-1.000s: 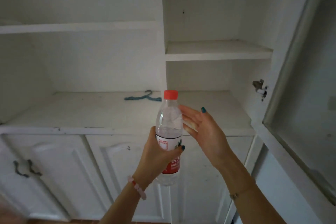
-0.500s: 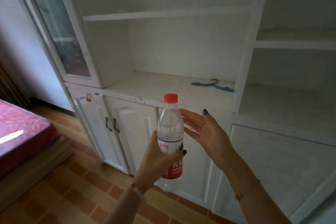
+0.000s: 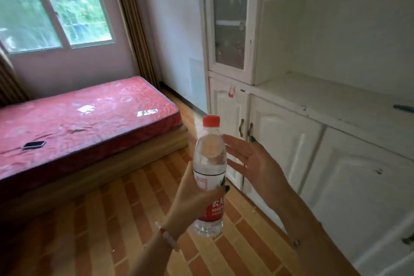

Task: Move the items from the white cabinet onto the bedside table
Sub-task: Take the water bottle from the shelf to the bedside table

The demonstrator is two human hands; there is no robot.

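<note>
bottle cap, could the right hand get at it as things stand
Probably yes. The right hand is open beside the bottle, with nothing between it and the cap. The left hand grips the bottle lower down, leaving the cap bare.

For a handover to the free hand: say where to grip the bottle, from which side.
Grip the bottle at its clear upper body, from the right: it stands upright, the left hand wraps the labelled half, the open right hand faces it.

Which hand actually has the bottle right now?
The left hand, fingers wrapped round the bottle; the right hand is open beside it, not gripping.
</note>
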